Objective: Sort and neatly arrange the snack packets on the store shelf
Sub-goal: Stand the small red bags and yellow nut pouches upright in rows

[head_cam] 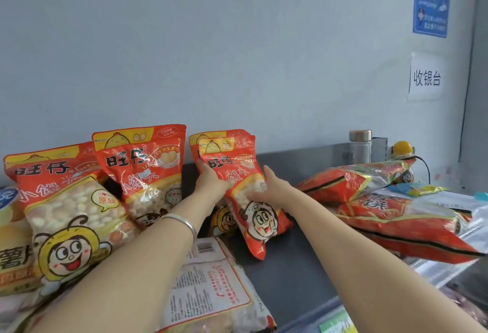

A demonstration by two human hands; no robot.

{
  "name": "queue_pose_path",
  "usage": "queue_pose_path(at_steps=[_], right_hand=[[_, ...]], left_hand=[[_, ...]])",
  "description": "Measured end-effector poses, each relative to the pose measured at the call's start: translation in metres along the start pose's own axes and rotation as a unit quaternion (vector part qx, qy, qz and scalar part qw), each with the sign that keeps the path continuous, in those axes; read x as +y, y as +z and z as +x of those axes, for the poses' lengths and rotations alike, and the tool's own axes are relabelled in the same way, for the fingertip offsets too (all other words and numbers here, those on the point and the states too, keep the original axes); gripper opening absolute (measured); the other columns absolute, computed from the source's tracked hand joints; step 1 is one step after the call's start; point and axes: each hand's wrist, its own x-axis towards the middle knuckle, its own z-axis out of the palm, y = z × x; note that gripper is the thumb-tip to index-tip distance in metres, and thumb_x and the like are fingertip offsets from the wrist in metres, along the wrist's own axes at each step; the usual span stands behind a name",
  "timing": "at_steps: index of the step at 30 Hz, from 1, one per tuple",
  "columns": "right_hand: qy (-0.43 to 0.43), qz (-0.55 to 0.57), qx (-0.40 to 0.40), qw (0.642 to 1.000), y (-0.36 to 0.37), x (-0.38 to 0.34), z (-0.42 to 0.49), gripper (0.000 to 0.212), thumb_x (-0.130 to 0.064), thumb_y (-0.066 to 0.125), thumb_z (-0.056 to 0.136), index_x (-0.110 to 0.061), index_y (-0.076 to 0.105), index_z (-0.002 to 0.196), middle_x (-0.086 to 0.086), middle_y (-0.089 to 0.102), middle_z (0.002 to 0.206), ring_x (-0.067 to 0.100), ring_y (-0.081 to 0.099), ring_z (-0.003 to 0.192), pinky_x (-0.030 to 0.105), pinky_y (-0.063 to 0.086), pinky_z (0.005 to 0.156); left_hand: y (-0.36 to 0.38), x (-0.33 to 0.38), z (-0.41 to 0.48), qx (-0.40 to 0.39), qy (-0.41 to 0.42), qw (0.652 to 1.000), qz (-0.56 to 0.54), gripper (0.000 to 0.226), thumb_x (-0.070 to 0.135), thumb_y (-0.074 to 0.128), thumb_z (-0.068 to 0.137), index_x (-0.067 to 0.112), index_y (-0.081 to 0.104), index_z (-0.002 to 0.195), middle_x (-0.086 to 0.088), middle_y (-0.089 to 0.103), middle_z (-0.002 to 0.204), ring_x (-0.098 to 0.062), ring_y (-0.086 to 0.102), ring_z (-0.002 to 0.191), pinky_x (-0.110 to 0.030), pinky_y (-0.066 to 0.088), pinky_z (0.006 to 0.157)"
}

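Note:
Both hands hold a red snack packet (247, 200) with a cartoon face, standing upright on the grey shelf (285, 274) near the wall. My left hand (211, 179) grips its left edge, and my right hand (266, 187) presses its right side. Another like packet (219, 137) stands just behind it. To the left a second red packet (142, 169) leans upright, and a bigger one (68, 211) with a bee-costume cartoon lies in front at far left. A packet lying face down (211, 285) sits under my left forearm.
Large red crinkled bags (401, 216) are piled at the right. A clear jar with a metal lid (359, 146) and a yellow object (402, 147) stand by the wall at back right. A white sign (426, 78) and blue poster (431, 10) hang on the wall.

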Motion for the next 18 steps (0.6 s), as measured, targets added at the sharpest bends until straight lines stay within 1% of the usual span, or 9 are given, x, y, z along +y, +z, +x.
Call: queue_pose_path(at_steps=[2, 4, 6, 8, 10, 12, 13, 16, 18], right_hand=[[0.005, 0.004, -0.007, 1.0, 0.003, -0.003, -0.002, 0.09, -0.043, 0.057, 0.09, -0.024, -0.004, 0.153, 0.016, 0.034, 0.151, 0.034, 0.043, 0.132, 0.039, 0.039, 0.102], [0.008, 0.014, 0.005, 1.0, 0.008, -0.005, -0.002, 0.088, -0.047, 0.055, 0.09, -0.026, -0.001, 0.153, 0.018, 0.032, 0.151, 0.035, 0.045, 0.129, 0.04, 0.041, 0.101], [0.016, 0.046, 0.04, 0.998, 0.011, -0.006, -0.001, 0.09, -0.051, 0.058, 0.087, -0.028, 0.002, 0.153, 0.019, 0.026, 0.151, 0.038, 0.043, 0.129, 0.043, 0.042, 0.101], [0.002, 0.092, 0.067, 0.993, 0.009, -0.007, -0.002, 0.092, -0.049, 0.064, 0.085, -0.03, 0.005, 0.152, 0.019, 0.02, 0.149, 0.04, 0.041, 0.129, 0.043, 0.042, 0.099], [-0.023, 0.075, 0.034, 0.996, 0.01, -0.005, -0.003, 0.099, -0.045, 0.07, 0.082, -0.032, 0.001, 0.153, 0.019, 0.013, 0.151, 0.041, 0.038, 0.131, 0.044, 0.04, 0.102], [-0.031, 0.01, -0.022, 0.999, 0.014, 0.001, -0.006, 0.109, -0.042, 0.074, 0.08, -0.036, -0.008, 0.152, 0.019, 0.008, 0.153, 0.041, 0.034, 0.134, 0.047, 0.036, 0.105], [-0.028, -0.008, -0.031, 0.999, 0.017, 0.004, -0.007, 0.111, -0.042, 0.075, 0.078, -0.038, -0.009, 0.151, 0.019, 0.008, 0.152, 0.041, 0.034, 0.134, 0.047, 0.036, 0.106], [-0.026, -0.011, 0.003, 1.0, 0.025, 0.006, -0.005, 0.113, -0.045, 0.077, 0.074, -0.04, -0.006, 0.15, 0.016, 0.014, 0.146, 0.041, 0.039, 0.128, 0.048, 0.041, 0.105], [-0.024, -0.027, 0.029, 0.999, 0.028, 0.003, -0.002, 0.113, -0.047, 0.077, 0.073, -0.039, -0.004, 0.151, 0.015, 0.016, 0.145, 0.042, 0.041, 0.126, 0.047, 0.043, 0.102]], left_hand=[[0.002, 0.002, -0.002, -0.001, 0.02, 1.0, 0.015, 0.114, 0.013, 0.071, 0.081, 0.03, -0.021, 0.146, -0.012, 0.039, 0.14, -0.031, 0.049, 0.121, -0.046, 0.046, 0.098], [0.008, 0.006, -0.012, -0.006, 0.083, 0.994, 0.068, 0.117, 0.013, 0.072, 0.081, 0.029, -0.026, 0.144, -0.013, 0.028, 0.144, -0.028, 0.044, 0.125, -0.035, 0.043, 0.098], [0.012, 0.008, -0.018, -0.023, 0.149, 0.982, 0.113, 0.108, 0.012, 0.069, 0.083, 0.029, -0.016, 0.147, -0.011, 0.018, 0.148, -0.025, 0.036, 0.132, -0.03, 0.037, 0.099], [0.009, 0.006, -0.014, -0.037, 0.186, 0.967, 0.171, 0.092, 0.009, 0.063, 0.086, 0.027, -0.001, 0.151, -0.007, 0.005, 0.154, -0.025, 0.02, 0.141, -0.034, 0.03, 0.11], [0.001, 0.001, -0.008, -0.053, 0.172, 0.957, 0.226, 0.084, 0.008, 0.059, 0.089, 0.026, 0.005, 0.151, -0.005, -0.006, 0.157, -0.026, 0.01, 0.145, -0.038, 0.024, 0.116], [-0.003, -0.006, -0.005, -0.073, 0.147, 0.947, 0.278, 0.084, 0.015, 0.057, 0.091, 0.028, -0.001, 0.151, -0.006, -0.007, 0.158, -0.027, 0.009, 0.145, -0.042, 0.022, 0.117], [-0.003, -0.009, -0.006, -0.085, 0.133, 0.944, 0.29, 0.086, 0.019, 0.057, 0.092, 0.029, -0.004, 0.15, -0.006, -0.008, 0.158, -0.028, 0.009, 0.145, -0.043, 0.022, 0.116], [0.001, -0.013, -0.013, -0.118, 0.093, 0.949, 0.278, 0.102, 0.025, 0.067, 0.085, 0.033, -0.013, 0.148, -0.006, -0.019, 0.157, -0.028, 0.003, 0.146, -0.041, 0.021, 0.116], [0.002, -0.014, -0.014, -0.118, 0.093, 0.943, 0.297, 0.104, 0.02, 0.068, 0.085, 0.035, -0.015, 0.147, -0.006, -0.023, 0.156, -0.028, 0.007, 0.145, -0.035, 0.029, 0.11]])
